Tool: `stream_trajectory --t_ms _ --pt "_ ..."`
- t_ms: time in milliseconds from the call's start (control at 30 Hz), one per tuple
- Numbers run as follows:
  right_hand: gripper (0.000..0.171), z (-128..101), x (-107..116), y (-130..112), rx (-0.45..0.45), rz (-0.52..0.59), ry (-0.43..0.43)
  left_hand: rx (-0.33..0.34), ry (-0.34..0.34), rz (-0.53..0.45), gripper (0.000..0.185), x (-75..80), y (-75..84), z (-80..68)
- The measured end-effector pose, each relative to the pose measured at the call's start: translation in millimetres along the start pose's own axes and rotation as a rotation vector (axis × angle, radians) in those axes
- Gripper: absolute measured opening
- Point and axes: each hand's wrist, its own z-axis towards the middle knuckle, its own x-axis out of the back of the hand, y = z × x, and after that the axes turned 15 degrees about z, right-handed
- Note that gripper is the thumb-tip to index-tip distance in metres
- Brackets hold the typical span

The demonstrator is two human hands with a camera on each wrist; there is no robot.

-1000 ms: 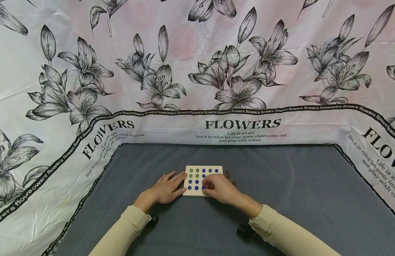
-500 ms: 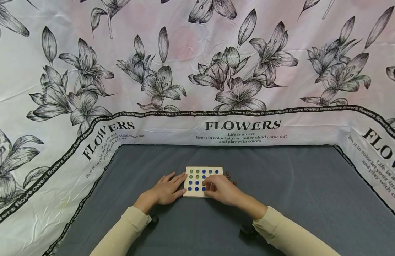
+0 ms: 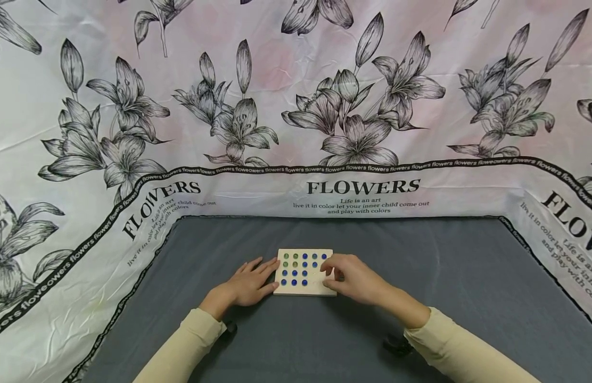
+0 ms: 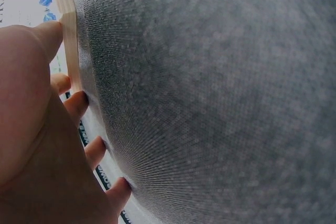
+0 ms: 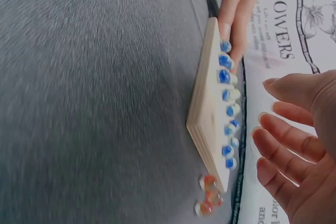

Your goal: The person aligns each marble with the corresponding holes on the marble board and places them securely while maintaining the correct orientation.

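A: Scanning big to small: floral backdrop cloth [image 3: 296, 106] drapes behind and round the sides, grey table [image 3: 420, 276] in front of it, wooden peg board [image 3: 303, 289] lying flat near the table's middle.

B: Hands?

A: Left hand [image 3: 248, 282] lies flat on the table, fingers [image 4: 79, 103] straight and slightly spread, tips touching the board's left edge. It holds nothing, looks like it's just bracing the board. Right hand [image 3: 353, 277] sits over the board's right edge, reaching toward the loose pieces. Its fingers [image 5: 283, 135] are relaxed and spread in the wrist view, with no marble seen between them.

B: Board state?

A: Blue marbles [image 3: 294, 273] fill most of the seated holes, with a few green marbles [image 3: 286, 256] at the far left. The right part of the near rows shows bare wood. Orange marbles [image 5: 207, 198] lie loose on the table just beside the board's right side. In the head view the right hand hides them.

B: Step?

A: My read: mid-fill, between placements, with the right hand at the loose pile for a pick.

B: Next move needs?

A: Probably a fingertip pinch on one orange marble. They're small, round and glassy, so they'll roll on the cloth. Then carry it to a free hole and seat it without knocking neighbours. The left hand should keep bracing the edge.
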Motion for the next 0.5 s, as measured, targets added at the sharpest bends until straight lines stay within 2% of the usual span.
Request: stream_trajectory --t_ms 500 --pt "0.022 -20 18 13 -0.049 -0.059 0.047 -0.005 0.007 0.014 0.063 -2.2 -1.1 -2.2"
